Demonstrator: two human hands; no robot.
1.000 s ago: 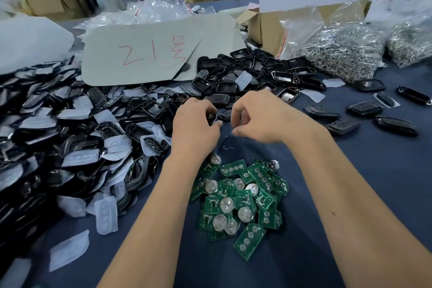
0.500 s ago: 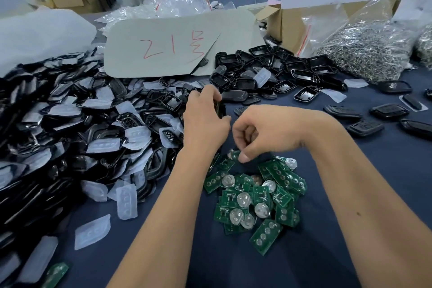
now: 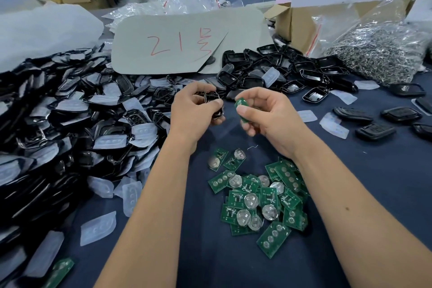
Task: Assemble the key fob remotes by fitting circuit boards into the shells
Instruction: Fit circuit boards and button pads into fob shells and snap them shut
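Note:
My left hand (image 3: pixel 195 112) grips a black key fob shell (image 3: pixel 214 105) above the blue table cloth. Just to its right, my right hand (image 3: pixel 266 114) pinches a green circuit board (image 3: pixel 242 110) between thumb and fingers, a small gap away from the shell. Below both hands lies a heap of green circuit boards (image 3: pixel 259 201) with round coin cells. A big pile of black shells and clear rubber button pads (image 3: pixel 70 128) fills the left side. More open black shells (image 3: pixel 287 72) lie behind the hands.
Several closed black fobs (image 3: pixel 376 131) lie at the right. A grey card with red writing (image 3: pixel 187 42) sits at the back, next to a cardboard box (image 3: pixel 304 21) and a bag of metal key rings (image 3: pixel 378 54). Loose clear pads (image 3: pixel 98 228) lie at the lower left.
My right hand dipped to the board heap, picked up one green board and lifted it beside the shell. My left hand kept the shell and rose slightly.

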